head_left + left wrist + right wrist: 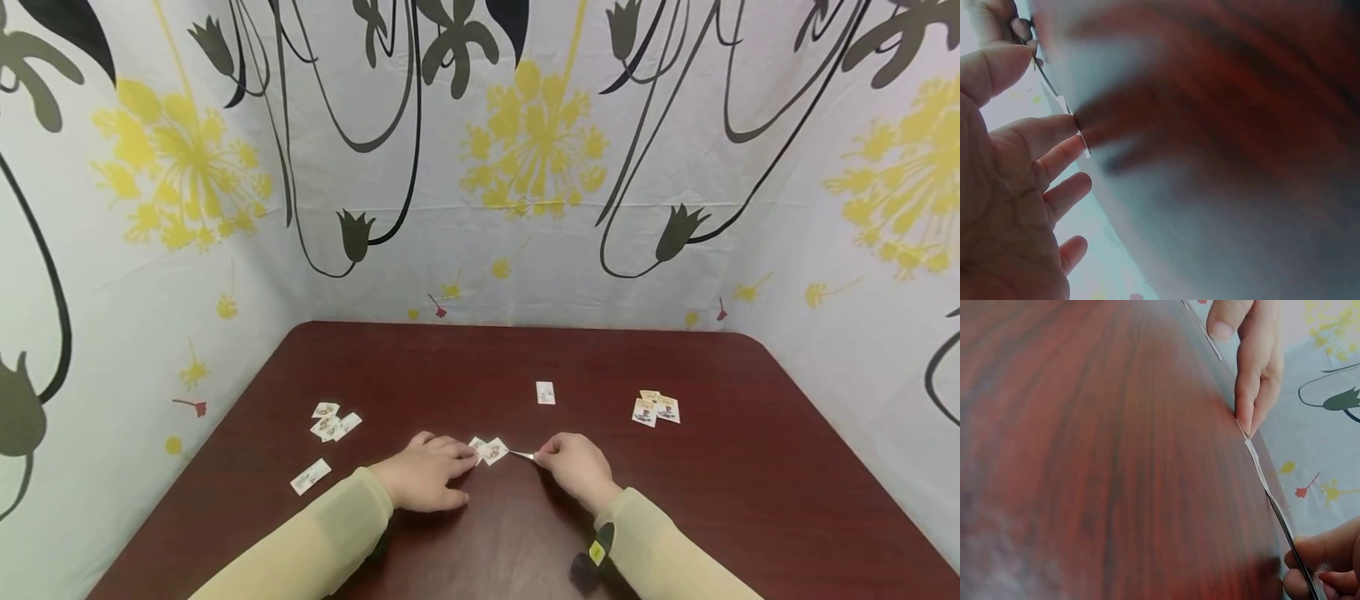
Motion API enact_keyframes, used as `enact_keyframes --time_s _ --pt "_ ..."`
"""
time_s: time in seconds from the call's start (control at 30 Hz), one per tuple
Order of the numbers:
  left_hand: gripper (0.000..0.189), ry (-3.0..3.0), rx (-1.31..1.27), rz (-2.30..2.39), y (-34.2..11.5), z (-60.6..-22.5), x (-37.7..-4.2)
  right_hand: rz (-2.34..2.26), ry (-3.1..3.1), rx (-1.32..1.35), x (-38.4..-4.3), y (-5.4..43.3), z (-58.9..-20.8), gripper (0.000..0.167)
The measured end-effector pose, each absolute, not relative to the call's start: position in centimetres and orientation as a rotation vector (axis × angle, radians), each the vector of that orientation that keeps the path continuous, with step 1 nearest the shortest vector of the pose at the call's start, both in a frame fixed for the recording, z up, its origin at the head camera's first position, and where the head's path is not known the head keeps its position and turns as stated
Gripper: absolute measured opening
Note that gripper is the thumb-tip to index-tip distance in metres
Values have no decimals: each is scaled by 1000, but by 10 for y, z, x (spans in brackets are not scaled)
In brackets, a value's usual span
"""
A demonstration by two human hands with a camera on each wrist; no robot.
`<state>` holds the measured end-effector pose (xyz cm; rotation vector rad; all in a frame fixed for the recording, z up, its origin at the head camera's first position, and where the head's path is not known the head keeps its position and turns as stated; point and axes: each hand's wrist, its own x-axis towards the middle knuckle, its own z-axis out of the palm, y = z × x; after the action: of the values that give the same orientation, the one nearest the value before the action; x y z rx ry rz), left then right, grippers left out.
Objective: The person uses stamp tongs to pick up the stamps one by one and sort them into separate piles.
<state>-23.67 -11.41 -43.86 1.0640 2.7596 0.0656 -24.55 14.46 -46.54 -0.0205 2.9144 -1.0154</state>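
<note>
My left hand (426, 473) lies spread on the table, its fingertips resting on the left side of two small overlapping picture cards (495, 451). From the right, my right hand (581, 468) pinches a pair of metal tweezers (522, 455) between thumb and fingers. The tweezers' tips meet the right corner of the cards. Seen edge-on in the right wrist view, the cards (1258, 466) stretch between the left fingertips and the tweezers. In the left wrist view the left fingers (1063, 194) are extended, and the card under them shows as a thin line.
A cluster of small cards (327, 428) lies at the left, with a single card (311, 477) in front of it. Another card (545, 392) lies farther back, and a group of cards (645, 412) at the right. Patterned cloth (465, 287) surrounds the dark red table (712, 500).
</note>
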Motion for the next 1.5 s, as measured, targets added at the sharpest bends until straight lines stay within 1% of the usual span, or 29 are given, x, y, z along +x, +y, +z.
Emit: enact_keyframes --time_s 0.17,0.37,0.5,0.9,1.23,1.5 --pt "60 2800 1009 90 -114 -438 -238 -1001 2934 -3 -244 147 -465 12" --pt "62 2759 1087 52 -98 -441 -235 -1012 2941 13 -244 147 -467 11" --pt "63 2759 1066 -3 -92 -442 -234 -1025 2936 9 -242 147 -467 11" --pt "61 2709 1041 24 -99 -438 -235 -1047 2879 0 -241 151 -465 12" --pt "62 2698 1025 62 -103 -443 -237 -1133 2832 25 -243 150 -466 11" --pt "62 2697 1035 38 -103 -441 -235 -1070 2876 -6 -243 149 -467 11"
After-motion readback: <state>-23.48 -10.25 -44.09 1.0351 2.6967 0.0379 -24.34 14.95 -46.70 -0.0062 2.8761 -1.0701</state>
